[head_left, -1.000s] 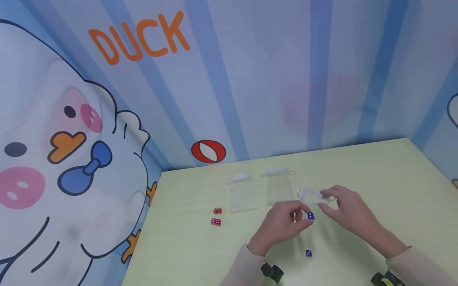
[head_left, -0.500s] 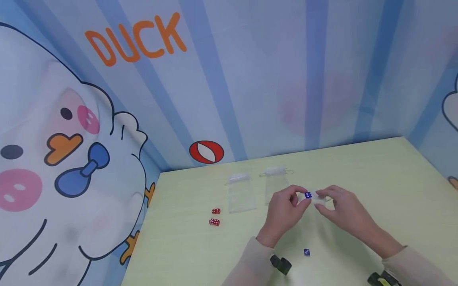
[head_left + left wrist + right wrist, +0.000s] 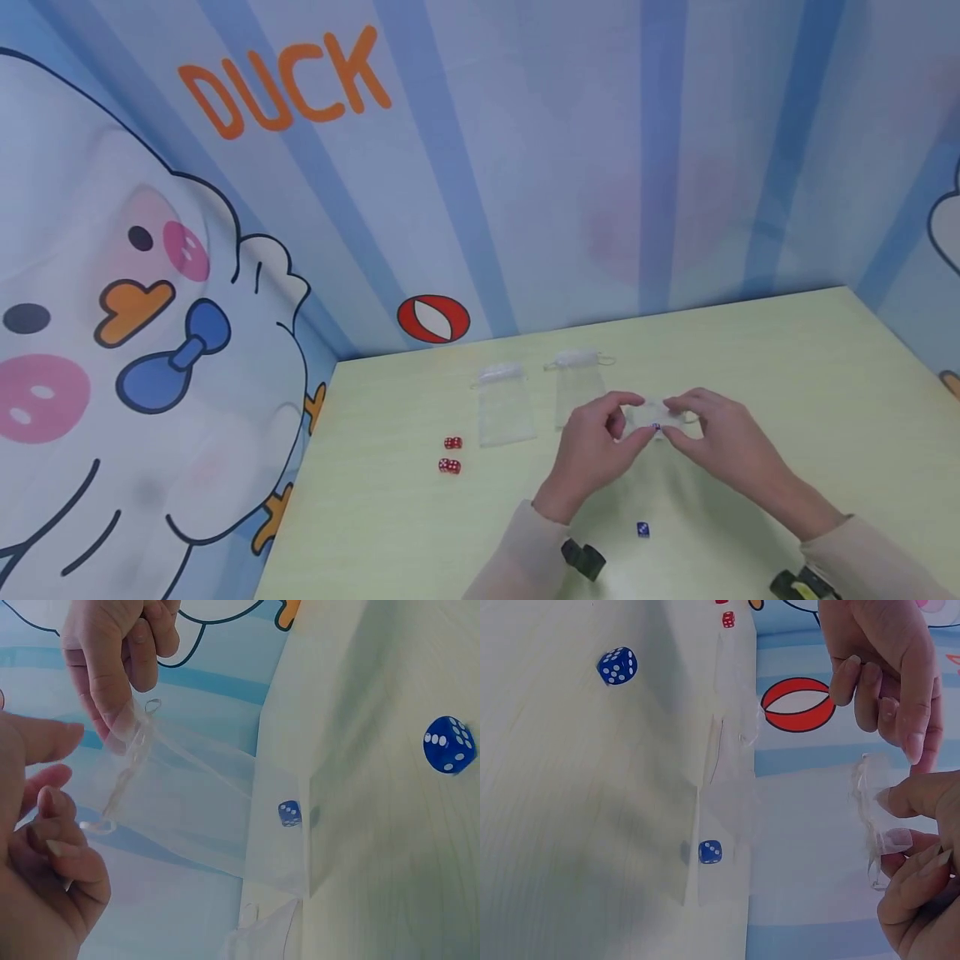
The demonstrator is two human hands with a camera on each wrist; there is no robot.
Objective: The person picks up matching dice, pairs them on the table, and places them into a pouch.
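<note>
My right hand point(image 3: 723, 429) pinches the mouth of a sheer white drawstring bag point(image 3: 187, 795), which hangs down toward the table. Inside, near its bottom, a blue die point(image 3: 289, 813) shows through the mesh. Close to the bag's mouth is my left hand point(image 3: 596, 442), its thumb and forefinger apart with nothing between them. In the left wrist view, the left hand's other fingers are loosely bent. On the table in front of both hands lies a second blue die point(image 3: 642, 529).
Two more sheer drawstring bags lie flat behind the hands, one left point(image 3: 506, 408) and one nearer the middle point(image 3: 577, 387). Several red dice point(image 3: 450, 467) sit in two groups at the left of the pale table point(image 3: 360, 517). A printed cloth wall point(image 3: 525, 167) rises behind.
My left hand has carried a blue die up to the bag and let it go; the die now lies in the bag. The right hand still holds the bag's mouth.
</note>
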